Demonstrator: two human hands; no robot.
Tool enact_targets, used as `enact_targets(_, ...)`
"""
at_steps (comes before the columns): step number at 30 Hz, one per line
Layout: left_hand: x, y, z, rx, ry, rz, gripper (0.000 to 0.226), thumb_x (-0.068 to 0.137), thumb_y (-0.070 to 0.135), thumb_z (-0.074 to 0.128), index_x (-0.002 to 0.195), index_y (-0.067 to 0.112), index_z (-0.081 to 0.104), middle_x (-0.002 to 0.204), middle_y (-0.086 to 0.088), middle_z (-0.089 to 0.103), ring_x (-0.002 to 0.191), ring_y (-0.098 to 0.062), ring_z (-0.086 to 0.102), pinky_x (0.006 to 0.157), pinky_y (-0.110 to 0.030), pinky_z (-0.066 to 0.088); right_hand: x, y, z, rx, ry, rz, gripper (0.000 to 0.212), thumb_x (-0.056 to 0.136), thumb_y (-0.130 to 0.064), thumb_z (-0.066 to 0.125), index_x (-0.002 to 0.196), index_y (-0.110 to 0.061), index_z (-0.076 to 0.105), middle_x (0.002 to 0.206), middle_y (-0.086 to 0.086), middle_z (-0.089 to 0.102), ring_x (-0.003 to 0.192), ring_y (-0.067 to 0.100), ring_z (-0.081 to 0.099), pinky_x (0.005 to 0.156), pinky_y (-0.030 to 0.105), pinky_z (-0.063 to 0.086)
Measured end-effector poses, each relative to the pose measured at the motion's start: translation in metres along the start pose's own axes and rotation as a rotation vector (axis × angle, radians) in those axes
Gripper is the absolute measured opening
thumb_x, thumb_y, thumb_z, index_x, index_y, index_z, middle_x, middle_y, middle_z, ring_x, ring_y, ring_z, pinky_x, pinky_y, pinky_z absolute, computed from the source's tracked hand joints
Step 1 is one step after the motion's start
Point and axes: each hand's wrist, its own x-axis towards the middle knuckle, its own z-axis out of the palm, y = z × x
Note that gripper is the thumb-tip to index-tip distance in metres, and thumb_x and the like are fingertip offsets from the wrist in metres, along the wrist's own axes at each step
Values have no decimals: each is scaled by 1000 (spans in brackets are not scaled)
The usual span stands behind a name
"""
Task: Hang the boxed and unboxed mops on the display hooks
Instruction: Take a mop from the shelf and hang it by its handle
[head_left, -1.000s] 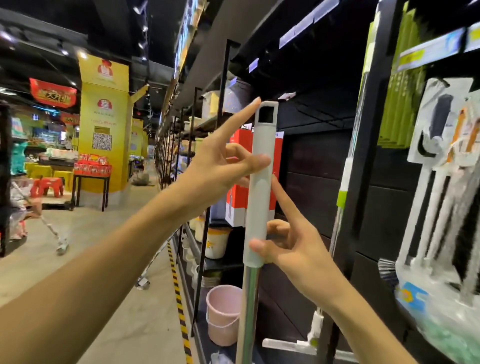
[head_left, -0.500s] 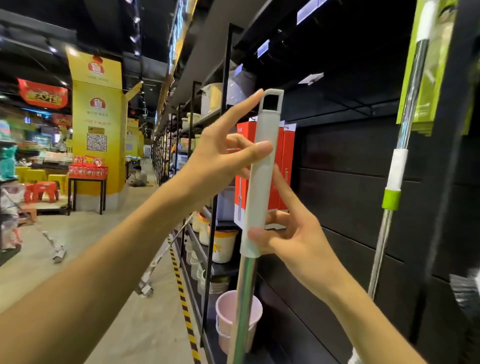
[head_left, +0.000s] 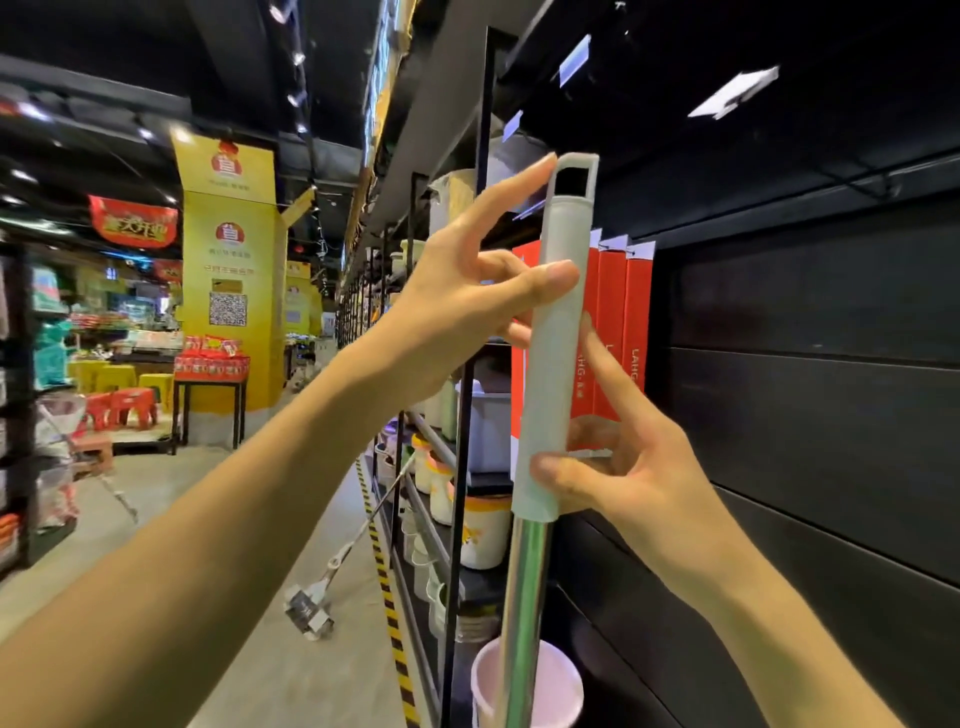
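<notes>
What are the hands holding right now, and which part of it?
Both hold the mop handle by its pale plastic grip: the left hand pinches the upper part, the right hand the lower end, just above the metal pole.

A shop aisle with a pale concrete floor (head_left: 218, 519) runs toward ten o'clock. A yellow pillar (head_left: 228, 270) stands at nine o'clock under ceiling spotlights (head_left: 291, 57). Black slatted wall panels (head_left: 810, 395) fill three o'clock; yellow-black hazard tape (head_left: 387, 587) edges the shelving.
</notes>
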Motion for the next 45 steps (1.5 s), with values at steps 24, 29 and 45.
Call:
enact_targets(24, 192, -204, 34, -511, -301, 274, 79, 93, 17, 70, 161, 30, 31, 77, -5, 73, 78, -19, 75, 68, -30, 58, 115, 111, -92, -542, 340, 121, 94, 90, -17, 74, 146, -72, 23, 96, 1, 74, 87, 21, 73, 76, 32, 62)
enact_targets(29, 236, -235, 48, -655, -363, 322, 78, 93, 19, 71, 160, 33, 33, 82, -9, 73, 82, -24, 76, 67, -31, 59, 140, 117, -106, -658, 429, 149, 90, 87, -26, 79, 143, -73, 27, 86, 3, 71, 80, 14, 68, 74, 31, 57)
enact_targets(45, 330, -253, 104, -982, -527, 459, 70, 98, 17, 70, 157, 36, 39, 91, -16, 75, 78, -19, 75, 69, -29, 60, 181, 99, -145, -900, 641, 210, 92, 77, -25, 78, 145, -67, 34, 91, 27, 64, 80, 18, 70, 68, 32, 60)
